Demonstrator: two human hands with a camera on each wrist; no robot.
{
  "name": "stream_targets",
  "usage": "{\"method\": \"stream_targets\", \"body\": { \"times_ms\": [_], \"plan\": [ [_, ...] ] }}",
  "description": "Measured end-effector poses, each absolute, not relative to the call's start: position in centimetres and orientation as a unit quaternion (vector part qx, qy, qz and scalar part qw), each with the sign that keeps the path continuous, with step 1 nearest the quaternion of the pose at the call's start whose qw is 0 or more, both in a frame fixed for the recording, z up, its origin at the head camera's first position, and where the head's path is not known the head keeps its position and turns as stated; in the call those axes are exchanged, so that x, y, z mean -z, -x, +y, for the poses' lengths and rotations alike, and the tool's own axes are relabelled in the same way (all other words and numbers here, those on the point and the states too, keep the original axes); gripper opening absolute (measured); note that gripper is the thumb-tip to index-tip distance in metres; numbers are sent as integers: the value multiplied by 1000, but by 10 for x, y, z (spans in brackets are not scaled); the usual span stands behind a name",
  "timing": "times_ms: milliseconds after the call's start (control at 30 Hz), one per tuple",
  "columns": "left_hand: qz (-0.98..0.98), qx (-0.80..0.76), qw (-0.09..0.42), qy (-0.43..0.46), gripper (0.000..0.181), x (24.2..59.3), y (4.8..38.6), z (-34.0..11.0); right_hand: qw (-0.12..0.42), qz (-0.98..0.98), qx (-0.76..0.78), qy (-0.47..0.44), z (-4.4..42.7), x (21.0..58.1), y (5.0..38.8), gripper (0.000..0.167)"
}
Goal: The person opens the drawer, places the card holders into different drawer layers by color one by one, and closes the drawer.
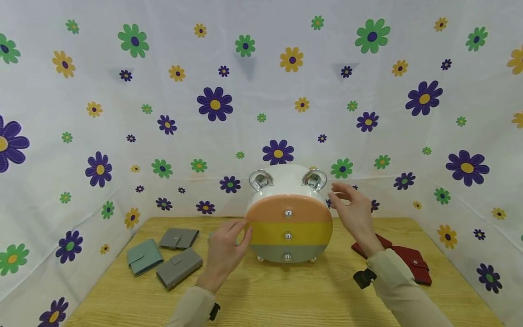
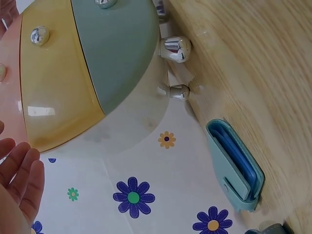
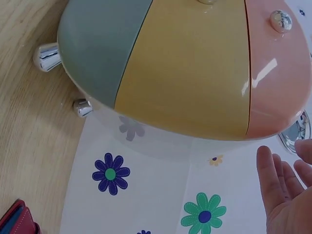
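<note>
A rounded box [image 1: 261, 232] with orange, yellow and grey-green drawer fronts stands upright on the table. It has a white body, silver knobs, two silver ear shapes on top and small silver feet. My left hand [image 1: 224, 250] is at its left side, fingers loosely bent and holding nothing; whether the fingertips touch the box I cannot tell. Close to the box's upper right, by the right ear shape [image 1: 315, 180], is my right hand [image 1: 354, 213], also holding nothing. The right wrist view shows that hand's fingers [image 3: 269, 173] just off the box's edge.
On the left lie a teal wallet [image 1: 146, 258] and two grey wallets [image 1: 180, 268]. Another teal wallet [image 2: 234, 165] stands behind my left hand. Red wallets [image 1: 414, 265] lie to the right, partly behind my right forearm. A flower-patterned cloth [image 1: 261, 91] surrounds the wooden table [image 1: 286, 295].
</note>
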State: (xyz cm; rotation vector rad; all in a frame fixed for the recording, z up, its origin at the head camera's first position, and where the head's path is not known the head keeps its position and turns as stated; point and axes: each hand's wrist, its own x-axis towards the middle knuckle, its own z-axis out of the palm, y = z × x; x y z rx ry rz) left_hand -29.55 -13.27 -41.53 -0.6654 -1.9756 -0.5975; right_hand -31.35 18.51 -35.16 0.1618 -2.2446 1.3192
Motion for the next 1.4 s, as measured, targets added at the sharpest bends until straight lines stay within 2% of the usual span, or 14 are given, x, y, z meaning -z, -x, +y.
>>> {"method": "stream_targets", "body": {
  "times_ms": [333,633,1100,1400],
  "plan": [
    [-797,248,464,297,17,406,293,-121,250,-808,-530,-55,176,342,329,43],
    [-800,234,460,305,17,399,292,-105,269,-801,-530,-66,170,335,333,35],
    [-791,195,472,337,18,392,292,-82,271,-793,-542,-63,167,332,341,33],
    [-801,189,449,349,26,385,291,-67,270,-791,-545,-62,165,333,342,32]
  ]
}}
